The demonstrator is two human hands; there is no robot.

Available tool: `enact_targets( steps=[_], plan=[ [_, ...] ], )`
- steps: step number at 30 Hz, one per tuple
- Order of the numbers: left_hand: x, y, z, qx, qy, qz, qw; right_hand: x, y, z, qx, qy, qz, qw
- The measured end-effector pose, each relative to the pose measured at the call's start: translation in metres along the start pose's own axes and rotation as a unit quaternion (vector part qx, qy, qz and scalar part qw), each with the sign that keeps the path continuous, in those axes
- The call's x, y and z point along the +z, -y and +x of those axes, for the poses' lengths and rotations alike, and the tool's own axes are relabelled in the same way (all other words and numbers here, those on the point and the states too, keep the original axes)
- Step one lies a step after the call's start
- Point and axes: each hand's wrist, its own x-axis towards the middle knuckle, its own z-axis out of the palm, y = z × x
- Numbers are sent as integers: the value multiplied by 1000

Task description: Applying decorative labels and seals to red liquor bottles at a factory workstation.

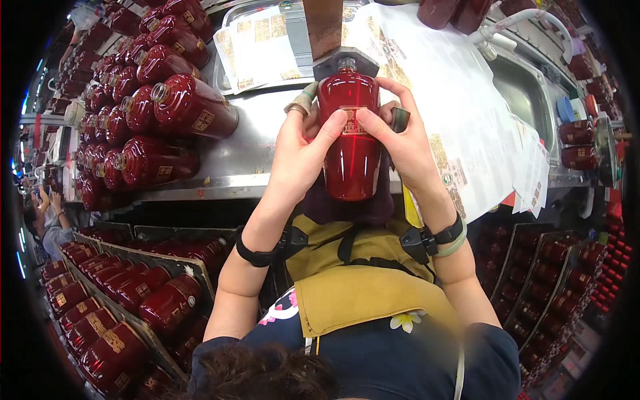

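Red bottle [349, 143] in both hands' closed grip, thumbs on label.

Your single head camera, worn high, looking steeply down and close on your left hand [297, 157] and right hand [407, 150] gripping a red bottle [350, 143], steel workbench [253, 150] beyond the grip, your apron [360, 287] beneath it, edges bending outward.

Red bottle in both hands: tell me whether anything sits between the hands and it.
Nothing visible does. The left hand and right hand both grip the red bottle directly, thumbs pressed on its gold label. The bottle's neck sits under a metal fixture above the steel bench.
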Motion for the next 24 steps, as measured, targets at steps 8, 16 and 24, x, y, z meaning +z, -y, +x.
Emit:
enact_targets(
  steps=[8,16,24],
  plan=[
    [-2,-5,2,-21,-22,-27,999,-5,4,-2,38,16,56,998],
    [1,-1,2,-2,-31,-6,1000,0,-6,0,5,-6,34,999],
    [-15,-2,2,-88,-27,-50,994,-4,2,-1,23,5,51,998]
  ],
)
